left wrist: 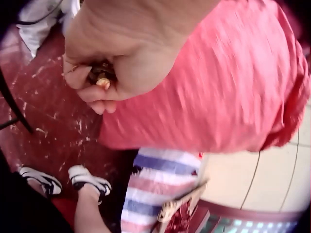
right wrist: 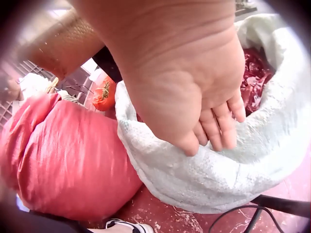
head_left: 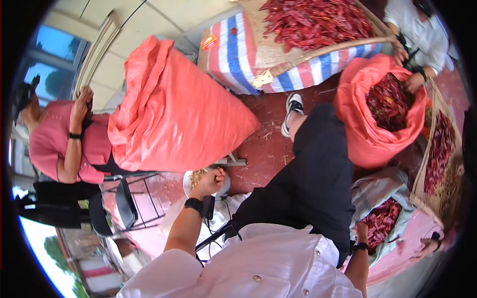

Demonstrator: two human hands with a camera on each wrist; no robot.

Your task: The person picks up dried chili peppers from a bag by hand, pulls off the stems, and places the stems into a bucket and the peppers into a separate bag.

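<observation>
My left hand (head_left: pixel 210 183) is held over a white bucket (head_left: pixel 188 185) with pale bits in it. In the left wrist view its fingers curl round small brown stem bits (left wrist: pixel 103 77), beside a large red sack (left wrist: pixel 233 82). My right hand (right wrist: pixel 189 92) hangs palm toward the camera, fingers extended and slightly bent, holding nothing visible, at the rim of a white woven sack (right wrist: pixel 194 179). Dried red chilies (right wrist: pixel 255 80) lie inside that sack, partly hidden behind the hand.
A full red sack (head_left: pixel 174 114) stands ahead on the left. A mat-topped striped bale (head_left: pixel 293 74) bears a chili heap (head_left: pixel 318 25). Another open red sack (head_left: pixel 362 144) stands at right, with a person's hand (head_left: pixel 413 82) in it. A person in pink (head_left: pixel 54 134) and a folding chair (head_left: pixel 126 203) are at left.
</observation>
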